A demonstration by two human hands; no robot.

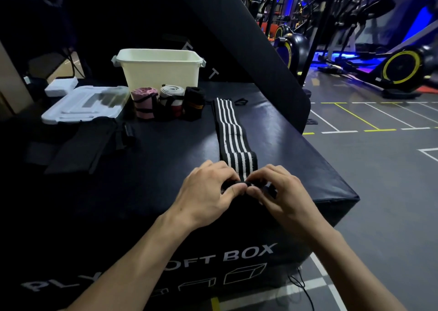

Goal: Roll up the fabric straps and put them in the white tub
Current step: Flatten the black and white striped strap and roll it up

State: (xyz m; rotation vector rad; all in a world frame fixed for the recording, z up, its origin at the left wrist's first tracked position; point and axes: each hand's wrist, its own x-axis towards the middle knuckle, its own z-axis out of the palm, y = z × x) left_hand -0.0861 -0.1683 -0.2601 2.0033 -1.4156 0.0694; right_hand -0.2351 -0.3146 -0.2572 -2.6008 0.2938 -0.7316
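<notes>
a clear lid (85, 105) lies on the black plyo box (166, 149), exercise bikes (400, 68) beyond.

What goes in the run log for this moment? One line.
step: rolling | both: left hand, right hand pinch near end of striped strap | white tub: three rolls outside it

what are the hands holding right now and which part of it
Both the left hand and right hand pinch the near end of the black-and-white striped strap, where the roll begins.
</notes>
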